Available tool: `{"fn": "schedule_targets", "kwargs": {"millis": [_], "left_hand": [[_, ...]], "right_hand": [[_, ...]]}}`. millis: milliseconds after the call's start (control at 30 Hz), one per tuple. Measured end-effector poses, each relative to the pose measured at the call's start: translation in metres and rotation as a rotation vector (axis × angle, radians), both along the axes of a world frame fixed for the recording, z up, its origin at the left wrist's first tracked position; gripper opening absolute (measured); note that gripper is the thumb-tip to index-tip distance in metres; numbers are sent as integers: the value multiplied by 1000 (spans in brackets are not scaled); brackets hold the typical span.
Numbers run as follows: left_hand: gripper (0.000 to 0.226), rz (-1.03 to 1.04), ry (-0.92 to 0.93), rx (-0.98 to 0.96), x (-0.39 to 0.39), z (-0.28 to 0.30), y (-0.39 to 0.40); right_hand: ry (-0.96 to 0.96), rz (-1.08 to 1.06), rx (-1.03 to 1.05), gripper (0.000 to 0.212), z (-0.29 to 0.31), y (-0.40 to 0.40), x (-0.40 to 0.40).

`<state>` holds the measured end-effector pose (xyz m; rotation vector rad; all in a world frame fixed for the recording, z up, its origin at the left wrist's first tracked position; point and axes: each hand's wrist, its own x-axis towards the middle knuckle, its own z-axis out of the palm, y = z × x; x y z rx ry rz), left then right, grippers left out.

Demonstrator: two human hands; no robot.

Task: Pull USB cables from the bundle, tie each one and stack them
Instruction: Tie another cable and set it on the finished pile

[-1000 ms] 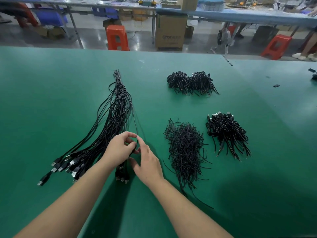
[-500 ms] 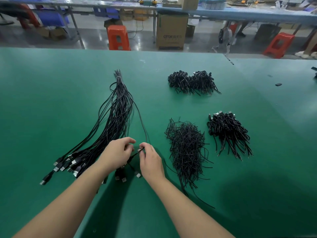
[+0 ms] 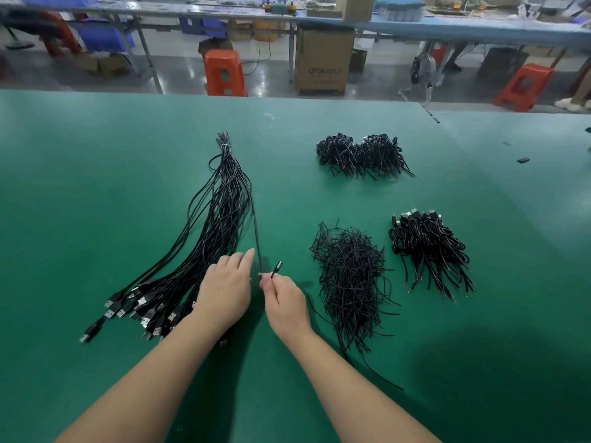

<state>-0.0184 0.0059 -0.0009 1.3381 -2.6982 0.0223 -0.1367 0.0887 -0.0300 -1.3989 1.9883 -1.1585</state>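
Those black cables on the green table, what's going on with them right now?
A person is working through a long bundle of USB cables on the green table. The right hand pinches one cable near its plug end, drawing it away from the bundle, while the left hand rests on the bundle with fingers extended. To the right lie a pile of loose ties and two stacks of tied cables.

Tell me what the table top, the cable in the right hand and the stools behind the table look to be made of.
Table top: green mat, probably rubber or vinyl; matte, with only a soft sheen. Cable pinched by the right hand: thin black plastic-looking jacket, slightly glossy, ending in a plug with a metallic glint. Stools: orange-red, seemingly moulded plastic; smooth one-piece shape with cut-outs.
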Motion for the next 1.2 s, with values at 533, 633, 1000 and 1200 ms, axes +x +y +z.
{"fn": "schedule_targets", "kwargs": {"millis": [533, 633, 1000, 1200], "left_hand": [[29, -115, 311, 275, -5, -12, 15], [27, -141, 342, 276, -4, 4, 26], [55, -205, -152, 560, 0, 50, 48], [45, -91, 621, 626, -16, 109, 30]], "right_hand": [[-843, -36, -234, 35, 118, -3, -58], [-903, -31, -313, 34, 148, -4, -77], [-812, 136, -137, 33, 147, 12, -81], [-678, 264, -23, 32, 144, 23, -60]]}}
